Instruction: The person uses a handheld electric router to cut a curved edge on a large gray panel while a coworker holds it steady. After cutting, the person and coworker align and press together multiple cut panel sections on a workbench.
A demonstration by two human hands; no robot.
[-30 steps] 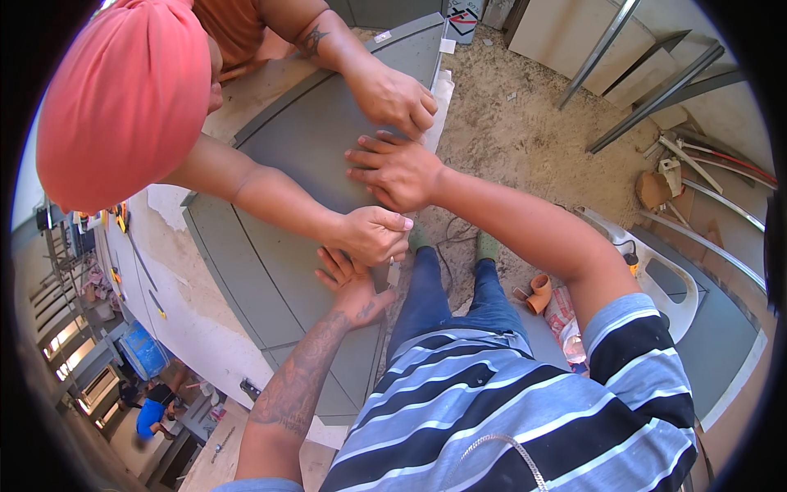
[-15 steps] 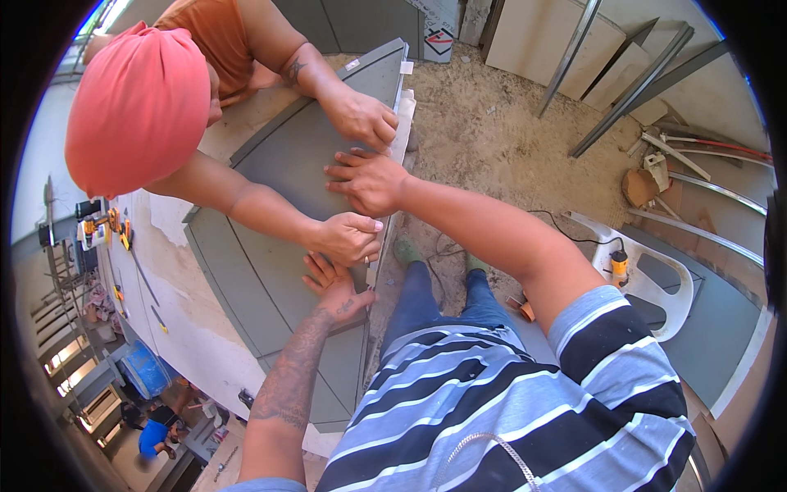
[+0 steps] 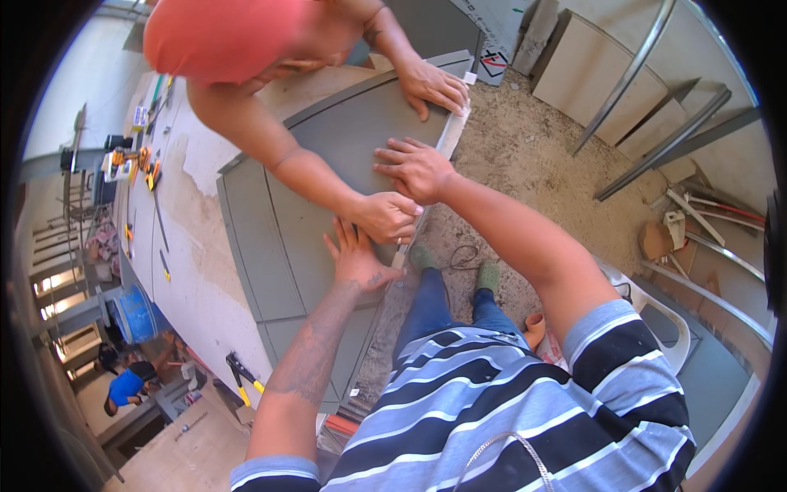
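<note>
A large grey panel (image 3: 352,139) with scored lines and a curved outer edge lies on the table. My left hand (image 3: 361,257) rests on it with fingers spread, its thumb toward the edge nearest me. Flat on the panel farther up lies my right hand (image 3: 418,172), fingers stretched out. Between my hands, a co-worker's closed hand (image 3: 387,216) is at the panel's edge, close to both. The co-worker's other hand (image 3: 432,88) lies with fingers extended by the far corner.
The pale worktable (image 3: 197,213) carries yellow-handled cutters (image 3: 243,375) and a yellow-and-black drill (image 3: 123,160). A white plastic chair (image 3: 674,324) stands at right. Metal bars (image 3: 627,74) lean beyond the dusty floor (image 3: 525,164). Another person (image 3: 127,385) is at far lower left.
The view has shifted, moving the scene rightward in the picture. The co-worker's far hand has gone from curled to flat on the panel, farther from my right hand. My hands stay on the panel.
</note>
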